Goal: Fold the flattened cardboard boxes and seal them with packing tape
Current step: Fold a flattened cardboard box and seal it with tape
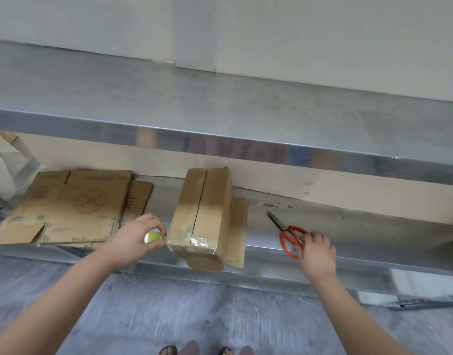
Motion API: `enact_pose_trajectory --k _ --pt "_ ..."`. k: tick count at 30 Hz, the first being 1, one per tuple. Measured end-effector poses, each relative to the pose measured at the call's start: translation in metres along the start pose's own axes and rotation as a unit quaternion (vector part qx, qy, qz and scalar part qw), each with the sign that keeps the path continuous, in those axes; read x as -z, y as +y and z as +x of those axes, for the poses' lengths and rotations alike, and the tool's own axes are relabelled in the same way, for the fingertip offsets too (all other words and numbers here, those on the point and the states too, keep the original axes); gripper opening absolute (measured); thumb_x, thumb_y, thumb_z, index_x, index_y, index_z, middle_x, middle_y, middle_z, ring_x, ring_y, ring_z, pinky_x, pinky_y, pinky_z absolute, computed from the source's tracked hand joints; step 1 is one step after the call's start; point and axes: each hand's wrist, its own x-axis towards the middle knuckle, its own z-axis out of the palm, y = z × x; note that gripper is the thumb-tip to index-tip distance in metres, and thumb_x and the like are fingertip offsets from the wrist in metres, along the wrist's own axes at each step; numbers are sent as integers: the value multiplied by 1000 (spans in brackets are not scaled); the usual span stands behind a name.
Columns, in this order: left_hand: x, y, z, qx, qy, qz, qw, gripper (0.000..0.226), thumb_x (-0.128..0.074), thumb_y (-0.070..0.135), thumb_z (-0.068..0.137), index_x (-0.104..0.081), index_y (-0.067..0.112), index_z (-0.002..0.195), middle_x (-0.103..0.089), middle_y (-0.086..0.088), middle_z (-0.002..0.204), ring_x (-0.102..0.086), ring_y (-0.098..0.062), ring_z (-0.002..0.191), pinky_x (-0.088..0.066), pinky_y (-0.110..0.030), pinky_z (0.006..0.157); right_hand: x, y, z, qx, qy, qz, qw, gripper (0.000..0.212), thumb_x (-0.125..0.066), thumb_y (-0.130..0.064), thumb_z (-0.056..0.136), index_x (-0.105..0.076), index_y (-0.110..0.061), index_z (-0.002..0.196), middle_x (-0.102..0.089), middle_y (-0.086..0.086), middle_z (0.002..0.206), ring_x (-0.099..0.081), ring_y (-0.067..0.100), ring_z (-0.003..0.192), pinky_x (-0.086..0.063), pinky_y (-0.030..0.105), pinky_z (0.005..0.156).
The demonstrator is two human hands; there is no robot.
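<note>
The folded cardboard box stands on the lower shelf of a metal rack, about in the middle, with its near end a little over the front edge of the shelf. The two top flaps meet in a dark seam that runs along the box. A strip of clear packing tape lies across the near end of the box and goes over its left edge. The strip leads to the tape roll, which has a yellow-green core and is just beside the box on the left. The left hand grasps this roll, with the fingers curled round it. A flat piece of cardboard lies under the box and shows at its right side.

To the right of the box, apart from it, the scissors lie on the shelf with the blades pointing away. The right hand grasps their orange handles with bent fingers.

At the left of the same shelf lie the flattened boxes with red print on them. The upper shelf of grey metal is above, against a pale wall. Below is a grey floor, and the person's sandals show at the bottom edge.
</note>
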Motion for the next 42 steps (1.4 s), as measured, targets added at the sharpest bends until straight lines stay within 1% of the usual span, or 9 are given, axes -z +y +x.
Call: enact_pose_trajectory --k 4,9,13,18,21,26,29,32,42 --pt "1 2 3 -10 -4 12 1000 12 -68 34 86 -58 36 92 -52 20 104 -51 2 99 -35 -19 84 3 -4 -3 9 -11 -82 997 38 -88 -5 50 -63 -3 80 -63 17 72 -61 35 70 -44 36 60" --pt "3 -6 9 -43 -31 9 999 18 -70 32 85 -53 40 85 -54 17 101 -51 2 97 -33 -11 81 27 -17 -38 -25 -29 -135 990 33 -58 -9 83 -46 -12 114 -65 3 107 -61 23 104 -48 33 78" --pt "7 -8 15 -77 -41 18 996 14 -69 32 85 -55 36 85 -54 15 97 -51 -4 93 -34 -18 78 39 -29 -80 -100 -11 -50 994 28 -47 -10 92 -41 -11 119 -62 3 113 -61 21 106 -47 31 79" --pt "3 -7 19 -114 -32 -11 993 14 -69 34 84 -57 28 88 -53 10 93 -51 -11 90 -36 -25 76 47 -70 -154 -164 95 132 973 25 -56 -17 92 -51 -3 111 -65 17 97 -61 37 93 -45 39 67" --pt "3 -6 19 -122 -41 -6 992 15 -68 37 85 -57 28 89 -54 6 96 -51 -13 93 -41 -28 83 52 -110 -205 -190 134 218 948 27 -67 -30 87 -56 -14 106 -65 6 88 -62 32 89 -46 38 67" --pt "9 -15 20 -137 -68 -17 988 13 -67 39 85 -60 29 88 -56 2 97 -52 -17 96 -36 -26 81 36 -185 -270 -226 57 358 904 36 -62 -66 74 -51 -37 93 -66 -16 78 -66 9 77 -49 33 66" --pt "11 -18 19 -140 -61 -35 988 14 -65 33 88 -67 22 95 -59 2 101 -50 -15 97 -29 -21 79 15 -220 -282 -211 2 432 877 32 -65 -67 73 -54 -43 91 -69 -26 85 -64 -8 77 -53 26 71" --pt "13 -18 16 -142 -51 -63 986 13 -56 26 93 -67 20 98 -59 5 101 -50 -13 99 -28 -20 81 10 -249 -271 -202 -60 490 846 39 -66 -66 74 -56 -32 91 -72 -14 82 -69 3 77 -57 36 73" --pt "13 -18 17 -130 -74 -61 987 18 -50 17 94 -66 20 101 -60 0 108 -50 -15 101 -28 -20 80 38 -285 -237 -192 -124 541 809 37 -63 -60 83 -53 -25 88 -53 -13 58 -55 4 65 -41 21 64"
